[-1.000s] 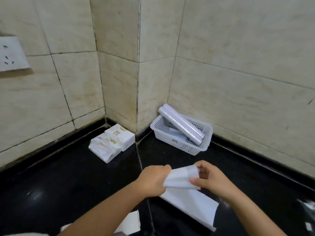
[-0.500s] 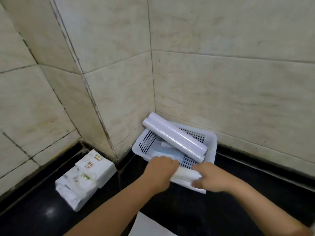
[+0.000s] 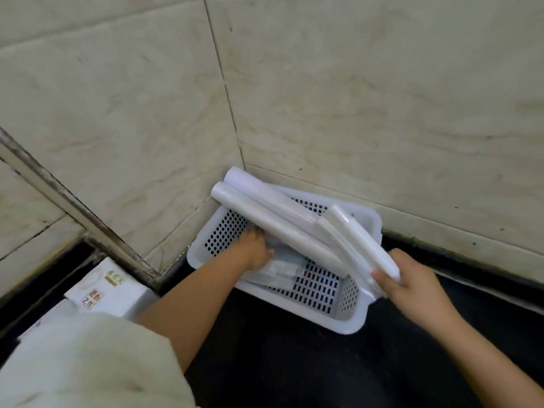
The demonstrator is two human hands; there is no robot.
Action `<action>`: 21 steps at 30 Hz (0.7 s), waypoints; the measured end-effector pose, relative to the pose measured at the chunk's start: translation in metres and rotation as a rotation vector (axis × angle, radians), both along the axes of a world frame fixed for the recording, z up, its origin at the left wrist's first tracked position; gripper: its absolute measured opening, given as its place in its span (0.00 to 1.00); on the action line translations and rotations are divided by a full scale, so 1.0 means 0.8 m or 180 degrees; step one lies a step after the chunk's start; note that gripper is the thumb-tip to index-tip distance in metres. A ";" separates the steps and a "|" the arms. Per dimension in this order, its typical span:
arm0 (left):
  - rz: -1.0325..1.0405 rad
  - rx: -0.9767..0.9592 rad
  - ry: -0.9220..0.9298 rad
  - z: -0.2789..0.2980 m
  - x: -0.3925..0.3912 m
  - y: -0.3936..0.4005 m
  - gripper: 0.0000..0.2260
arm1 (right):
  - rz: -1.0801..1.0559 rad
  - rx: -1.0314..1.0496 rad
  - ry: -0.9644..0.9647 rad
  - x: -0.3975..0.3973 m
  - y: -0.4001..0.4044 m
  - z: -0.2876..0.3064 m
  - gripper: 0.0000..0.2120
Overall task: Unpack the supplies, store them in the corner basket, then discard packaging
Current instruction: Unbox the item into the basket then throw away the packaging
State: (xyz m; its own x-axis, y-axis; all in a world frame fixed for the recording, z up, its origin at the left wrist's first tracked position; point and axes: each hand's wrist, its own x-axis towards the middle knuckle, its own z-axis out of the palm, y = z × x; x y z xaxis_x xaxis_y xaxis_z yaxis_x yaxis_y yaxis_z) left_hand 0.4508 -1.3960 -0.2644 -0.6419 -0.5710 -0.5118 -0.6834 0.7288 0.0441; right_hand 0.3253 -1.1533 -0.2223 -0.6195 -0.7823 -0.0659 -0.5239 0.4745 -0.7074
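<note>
Moved apart since half a second ago, the left hand (image 3: 255, 251) is being pressed, fingers spread, onto flat packets inside the white perforated basket (image 3: 351, 320) in the tiled corner, while a wrapped roll (image 3: 357, 244) is being gripped over its rim by the right hand (image 3: 407, 279).

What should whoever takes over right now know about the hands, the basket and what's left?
Left hand: inside the basket, on the flat packs at the bottom; grip unclear.
Right hand: shut on a wrapped roll, angled over the basket's right end, not yet released.
Two long rolls already lie across the basket, ends propped over the corner rim.
Tissue packs sit on the floor left of the basket.
Left: set the roll down, discard packaging.
</note>
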 end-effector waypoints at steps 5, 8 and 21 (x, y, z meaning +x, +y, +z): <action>-0.0222 -0.0066 0.0017 -0.018 -0.022 -0.012 0.28 | 0.0000 -0.0059 0.0073 -0.001 -0.007 -0.005 0.15; -0.0203 0.0164 0.0095 -0.015 -0.021 -0.013 0.26 | 0.0046 0.0000 0.0070 -0.001 -0.010 -0.004 0.15; -0.0799 0.0604 -0.1036 0.019 -0.003 -0.004 0.31 | 0.0392 0.0288 0.0415 0.013 -0.033 0.013 0.18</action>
